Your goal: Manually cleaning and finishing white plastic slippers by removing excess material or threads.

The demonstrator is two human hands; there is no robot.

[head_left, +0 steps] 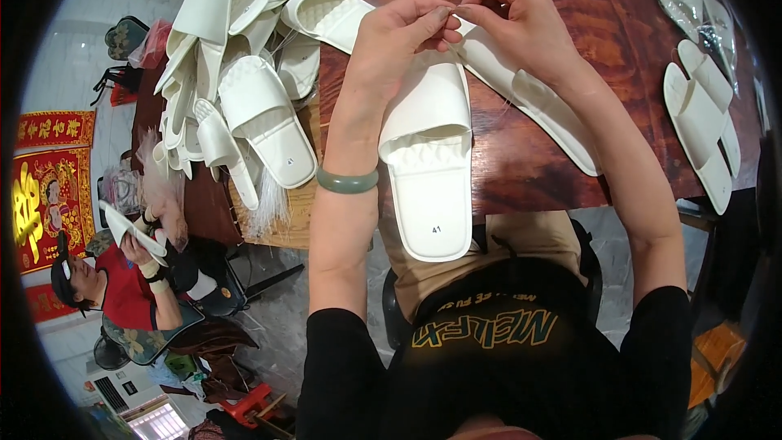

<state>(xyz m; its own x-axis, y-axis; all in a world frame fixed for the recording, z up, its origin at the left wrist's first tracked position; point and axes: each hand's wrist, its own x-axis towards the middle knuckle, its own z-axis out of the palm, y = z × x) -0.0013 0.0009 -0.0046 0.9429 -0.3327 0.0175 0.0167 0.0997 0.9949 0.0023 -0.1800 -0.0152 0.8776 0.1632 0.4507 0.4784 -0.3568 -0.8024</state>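
Both of my hands meet over the far part of the table, their fingertips pinched close together. My left hand (405, 28), with a green bangle above its wrist, is closed at the toe of a white slide slipper (429, 126), whose heel points toward me over the table's edge. My right hand (521, 28) is closed too, above a second white slipper (554, 118) lying aslant on the table. Whatever the fingertips hold is too fine to make out. A faint clear strand shows near the second slipper.
A heap of white slippers (265, 106) covers the table's left side, beside a bundle of clear strands (270, 210). At the right edge lies another pair of slippers (700, 122), with bagged ones (692, 0) beyond. On the left, a seated co-worker (134, 285) holds a white slipper.
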